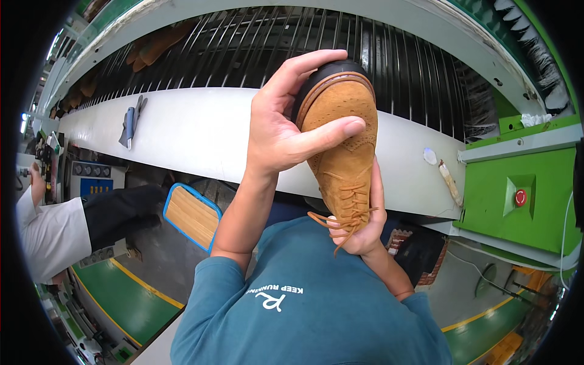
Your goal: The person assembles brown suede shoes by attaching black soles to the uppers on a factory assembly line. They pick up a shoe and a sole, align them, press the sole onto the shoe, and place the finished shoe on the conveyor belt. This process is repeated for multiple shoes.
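A tan suede lace-up shoe (344, 158) with perforated toe and a dark sole is held up in front of me, toe pointing away. My left hand (283, 125) is closed round the toe end, fingers along the dark sole and thumb lying across the upper. Lower down, my right hand (365, 234) grips the heel end, its fingers partly hidden behind the shoe. Loose orange-brown laces (331, 226) hang out near that hand.
A white ledge (194, 121) runs before the roller conveyor (420, 79), where brown shoes (155, 45) lie at far left. A blue-handled tool (129, 125) rests on the ledge. At right stands a green machine panel (486, 188) with a red button (521, 198). Another person (58, 231) is at left.
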`<action>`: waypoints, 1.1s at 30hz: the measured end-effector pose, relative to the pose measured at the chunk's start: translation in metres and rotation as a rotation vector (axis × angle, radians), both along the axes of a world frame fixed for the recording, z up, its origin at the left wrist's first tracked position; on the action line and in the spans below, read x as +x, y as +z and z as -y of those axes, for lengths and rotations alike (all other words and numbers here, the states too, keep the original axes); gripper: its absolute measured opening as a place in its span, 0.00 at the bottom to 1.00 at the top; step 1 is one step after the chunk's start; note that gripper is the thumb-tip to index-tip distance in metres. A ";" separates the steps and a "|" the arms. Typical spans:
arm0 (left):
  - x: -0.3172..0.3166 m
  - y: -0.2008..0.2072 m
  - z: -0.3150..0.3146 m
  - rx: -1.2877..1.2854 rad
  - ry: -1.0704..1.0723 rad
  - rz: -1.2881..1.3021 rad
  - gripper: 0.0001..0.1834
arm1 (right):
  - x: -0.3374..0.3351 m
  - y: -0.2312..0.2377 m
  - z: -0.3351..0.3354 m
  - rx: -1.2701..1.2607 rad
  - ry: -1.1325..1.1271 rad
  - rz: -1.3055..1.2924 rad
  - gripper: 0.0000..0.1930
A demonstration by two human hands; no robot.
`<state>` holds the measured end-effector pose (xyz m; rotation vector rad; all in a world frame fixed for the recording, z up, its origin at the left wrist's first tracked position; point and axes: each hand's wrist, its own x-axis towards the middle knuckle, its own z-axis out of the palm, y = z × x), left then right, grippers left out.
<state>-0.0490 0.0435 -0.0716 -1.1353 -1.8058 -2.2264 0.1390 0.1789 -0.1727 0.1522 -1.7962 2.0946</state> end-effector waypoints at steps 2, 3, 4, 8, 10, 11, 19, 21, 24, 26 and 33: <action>0.000 0.000 0.000 0.003 0.000 -0.001 0.45 | 0.004 0.006 0.001 -0.040 -0.013 0.081 0.65; -0.001 -0.001 0.000 0.004 0.003 -0.005 0.45 | 0.004 0.007 0.001 -0.038 -0.019 0.093 0.65; -0.001 -0.002 -0.001 0.005 0.007 -0.008 0.45 | 0.005 0.008 0.001 -0.037 -0.025 0.106 0.65; -0.002 -0.003 -0.002 0.017 0.007 -0.019 0.45 | -0.002 0.001 -0.001 0.058 -0.061 -0.004 0.65; -0.001 -0.003 -0.003 0.023 0.003 -0.020 0.45 | -0.003 0.000 -0.001 0.087 -0.077 -0.040 0.65; -0.001 -0.003 -0.003 0.020 0.002 -0.018 0.45 | -0.003 0.000 -0.001 0.092 -0.082 -0.038 0.66; 0.000 -0.002 -0.001 0.004 0.011 0.014 0.45 | 0.001 0.004 -0.001 0.111 -0.084 0.024 0.68; -0.001 -0.003 -0.004 0.039 0.021 0.007 0.43 | 0.000 0.005 0.000 0.103 -0.090 0.008 0.68; -0.001 -0.003 -0.004 0.054 0.027 0.003 0.42 | 0.001 0.006 0.001 0.084 -0.089 0.018 0.68; -0.001 -0.003 -0.004 0.051 0.031 0.001 0.42 | 0.001 0.006 0.001 0.094 -0.084 0.028 0.68; -0.001 -0.003 -0.004 0.051 0.035 0.000 0.42 | 0.000 0.003 -0.002 0.143 -0.082 -0.006 0.67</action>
